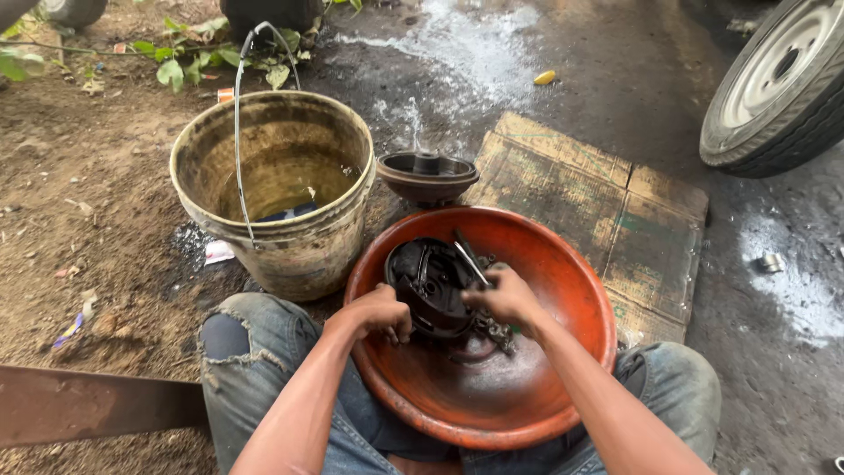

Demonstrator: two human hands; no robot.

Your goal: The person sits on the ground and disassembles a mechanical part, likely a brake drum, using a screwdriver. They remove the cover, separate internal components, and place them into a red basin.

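Black round machine part (431, 286), greasy and propped on edge near the middle of the orange basin (563, 290), is gripped at its lower left rim by the left hand (378, 312), while the right hand (505, 297) clenches a thin metal tool (470, 258) against its right side, beside a dirty bucket (277, 189) at the basin's left edge.

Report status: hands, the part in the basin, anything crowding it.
Left hand and right hand both grip the black round part. Part sits in the orange basin. Dirty bucket close alongside, on the left.
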